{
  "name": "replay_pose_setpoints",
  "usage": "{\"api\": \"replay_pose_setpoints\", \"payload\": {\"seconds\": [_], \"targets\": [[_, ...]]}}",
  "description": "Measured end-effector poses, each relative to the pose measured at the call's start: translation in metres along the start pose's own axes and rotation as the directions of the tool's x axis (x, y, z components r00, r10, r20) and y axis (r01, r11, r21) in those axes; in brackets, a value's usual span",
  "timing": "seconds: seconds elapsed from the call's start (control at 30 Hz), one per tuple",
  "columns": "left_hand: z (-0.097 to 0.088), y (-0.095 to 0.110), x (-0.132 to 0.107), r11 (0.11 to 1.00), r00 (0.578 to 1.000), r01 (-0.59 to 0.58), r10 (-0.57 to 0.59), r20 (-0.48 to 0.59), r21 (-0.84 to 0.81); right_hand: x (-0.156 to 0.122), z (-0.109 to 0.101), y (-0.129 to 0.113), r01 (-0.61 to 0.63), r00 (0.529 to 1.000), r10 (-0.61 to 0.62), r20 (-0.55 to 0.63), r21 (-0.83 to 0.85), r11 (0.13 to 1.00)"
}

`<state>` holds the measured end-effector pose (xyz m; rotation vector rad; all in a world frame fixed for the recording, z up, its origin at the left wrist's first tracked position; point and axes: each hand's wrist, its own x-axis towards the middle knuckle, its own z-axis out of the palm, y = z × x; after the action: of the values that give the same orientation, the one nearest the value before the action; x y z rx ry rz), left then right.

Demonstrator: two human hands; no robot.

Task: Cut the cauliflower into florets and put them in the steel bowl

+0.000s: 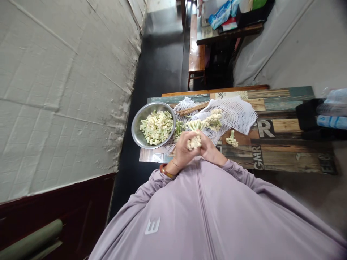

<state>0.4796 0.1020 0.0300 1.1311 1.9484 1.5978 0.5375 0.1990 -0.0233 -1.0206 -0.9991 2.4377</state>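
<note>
Close in front of my chest, my left hand [183, 150] is closed around a piece of cauliflower [194, 142], its florets showing between the fingers. My right hand [210, 148] grips the same cauliflower from the other side, its fingertips partly hidden. Pale green stems fan out just beyond the hands. A larger cauliflower chunk [214, 119] lies past them on white netting [238, 112]. To the left, a steel bowl [135, 127] holds many cut florets [157, 126]. One loose floret [232, 139] rests on the table at the right.
The patchwork wooden table [292, 155] carries a bundle of thin wooden sticks [193, 108] on the netting. Black and plastic-wrapped items [332, 117] sit at its right end. A bench [196, 54] and another table [214, 36] stand beyond. A white wall [67, 90] rises at the left.
</note>
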Motion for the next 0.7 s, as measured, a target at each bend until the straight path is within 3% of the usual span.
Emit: {"api": "replay_pose_setpoints", "payload": {"seconds": [0.03, 0.1, 0.13, 0.2, 0.3, 0.43, 0.57, 0.63, 0.7], "targets": [[-0.003, 0.002, 0.002, 0.986, 0.993, 0.11, -0.115, -0.038, -0.129, 0.004, -0.006, 0.0, 0.025, 0.999, -0.028, -0.038, -0.065, 0.998], [-0.012, 0.004, 0.007, 0.857, 0.937, 0.299, -0.347, -0.042, -0.42, 0.012, -0.025, 0.0, 0.073, 0.989, -0.098, -0.108, -0.214, 0.974], [-0.017, 0.005, 0.01, 0.76, 0.901, 0.357, -0.433, -0.014, -0.543, 0.016, -0.038, 0.001, 0.128, 0.962, -0.225, -0.155, -0.474, 0.871], [-0.026, 0.003, 0.012, 0.588, 0.847, 0.41, -0.529, 0.052, -0.697, 0.026, -0.066, 0.003, 0.125, 0.941, -0.291, -0.175, -0.62, 0.775], [-0.033, 0.001, 0.012, 0.461, 0.811, 0.421, -0.577, 0.095, -0.781, 0.037, -0.106, 0.012, 0.046, 0.918, -0.35, -0.186, -0.827, 0.56], [-0.033, 0.002, 0.008, 0.427, 0.805, 0.435, -0.579, 0.13, -0.793, 0.038, -0.139, 0.031, -0.009, 0.917, -0.367, -0.159, -0.925, 0.379], [-0.032, 0.002, 0.006, 0.448, 0.814, 0.439, -0.565, 0.134, -0.779, 0.033, -0.158, 0.039, -0.024, 0.921, -0.383, -0.075, -0.99, 0.137], [-0.032, 0.001, 0.005, 0.463, 0.822, 0.438, -0.554, 0.134, -0.771, 0.03, -0.159, 0.034, -0.025, 0.904, -0.423, -0.069, -0.994, 0.108], [-0.032, -0.002, 0.004, 0.475, 0.822, 0.447, -0.553, 0.138, -0.758, 0.026, -0.149, 0.023, 0.039, 0.877, -0.479, -0.045, -0.986, 0.164]]}}
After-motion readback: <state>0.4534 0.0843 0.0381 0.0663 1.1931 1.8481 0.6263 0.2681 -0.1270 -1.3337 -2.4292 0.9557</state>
